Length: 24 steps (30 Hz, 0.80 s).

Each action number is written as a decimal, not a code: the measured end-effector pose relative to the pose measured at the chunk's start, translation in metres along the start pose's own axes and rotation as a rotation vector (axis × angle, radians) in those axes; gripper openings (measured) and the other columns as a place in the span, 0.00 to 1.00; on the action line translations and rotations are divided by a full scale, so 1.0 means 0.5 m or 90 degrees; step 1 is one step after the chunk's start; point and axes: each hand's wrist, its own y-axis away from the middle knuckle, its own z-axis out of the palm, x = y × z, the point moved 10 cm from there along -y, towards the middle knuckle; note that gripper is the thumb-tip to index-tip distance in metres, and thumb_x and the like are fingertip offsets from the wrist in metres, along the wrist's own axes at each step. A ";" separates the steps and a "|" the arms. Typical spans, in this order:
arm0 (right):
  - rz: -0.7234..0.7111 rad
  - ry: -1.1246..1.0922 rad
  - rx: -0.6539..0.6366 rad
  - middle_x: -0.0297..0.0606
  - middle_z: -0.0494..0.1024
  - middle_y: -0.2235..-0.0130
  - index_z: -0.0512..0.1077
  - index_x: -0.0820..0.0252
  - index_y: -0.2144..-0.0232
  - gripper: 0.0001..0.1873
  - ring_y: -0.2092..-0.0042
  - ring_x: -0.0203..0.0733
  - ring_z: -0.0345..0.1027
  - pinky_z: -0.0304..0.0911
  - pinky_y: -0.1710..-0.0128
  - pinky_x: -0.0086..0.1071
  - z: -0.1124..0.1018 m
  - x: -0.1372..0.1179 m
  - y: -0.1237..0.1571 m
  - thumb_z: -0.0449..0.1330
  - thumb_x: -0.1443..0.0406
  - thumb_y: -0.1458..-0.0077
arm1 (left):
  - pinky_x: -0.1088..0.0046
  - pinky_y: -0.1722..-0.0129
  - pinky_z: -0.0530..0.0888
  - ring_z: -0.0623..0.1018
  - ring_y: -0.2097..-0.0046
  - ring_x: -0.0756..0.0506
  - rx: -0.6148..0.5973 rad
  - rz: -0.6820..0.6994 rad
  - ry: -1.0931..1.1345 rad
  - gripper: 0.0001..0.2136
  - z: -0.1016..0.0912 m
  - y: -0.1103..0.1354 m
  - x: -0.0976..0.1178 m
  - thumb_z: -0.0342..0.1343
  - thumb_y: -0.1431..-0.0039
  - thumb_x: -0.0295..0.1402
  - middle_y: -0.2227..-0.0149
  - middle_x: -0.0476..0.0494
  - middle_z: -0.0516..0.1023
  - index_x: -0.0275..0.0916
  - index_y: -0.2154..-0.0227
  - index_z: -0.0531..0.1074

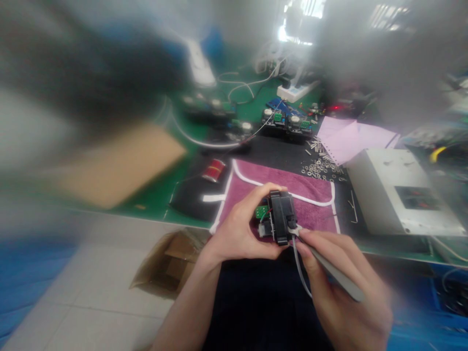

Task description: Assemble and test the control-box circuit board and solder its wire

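My left hand (239, 222) is closed around a small black electronic module (281, 214), thumb and fingers on its opposite edges. A green circuit board (262, 211) with thin wires shows on its left side. My right hand (336, 273) grips a grey open-ended wrench (340, 278). The wrench's head touches the lower right of the module, where a grey cable (300, 268) comes out and hangs down. Beneath the hands lies a purple cloth (248, 190) with white edging. Whether the wrench's jaws sit around a nut is too small to tell.
A grey metal box (380, 195) stands at the right. Loose washers and pins (321, 165) lie near pink papers (351, 139). Several similar modules (285, 122) sit at the back, and a red spool (214, 170) to the left. A cardboard box (168, 265) is below the table's edge.
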 end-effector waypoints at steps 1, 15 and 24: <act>0.003 -0.004 0.007 0.36 0.83 0.54 0.80 0.58 0.49 0.14 0.54 0.32 0.79 0.73 0.46 0.23 -0.001 0.001 0.000 0.67 0.74 0.35 | 0.60 0.37 0.75 0.77 0.37 0.34 0.000 -0.001 -0.001 0.46 0.000 0.000 0.000 0.73 0.57 0.29 0.35 0.41 0.73 0.48 0.33 0.63; -0.008 -0.022 0.021 0.37 0.84 0.53 0.81 0.58 0.49 0.17 0.52 0.34 0.80 0.73 0.46 0.27 0.004 0.008 0.005 0.67 0.77 0.38 | 0.59 0.38 0.76 0.78 0.37 0.34 -0.012 -0.004 -0.020 0.44 -0.001 -0.004 0.004 0.74 0.55 0.30 0.35 0.40 0.74 0.47 0.33 0.64; 0.093 -0.119 0.031 0.34 0.85 0.54 0.82 0.55 0.51 0.13 0.54 0.35 0.80 0.74 0.50 0.27 0.003 0.043 0.003 0.68 0.74 0.36 | 0.56 0.35 0.76 0.77 0.36 0.33 -0.006 -0.005 -0.034 0.45 -0.003 -0.001 -0.002 0.75 0.54 0.32 0.34 0.39 0.73 0.48 0.33 0.63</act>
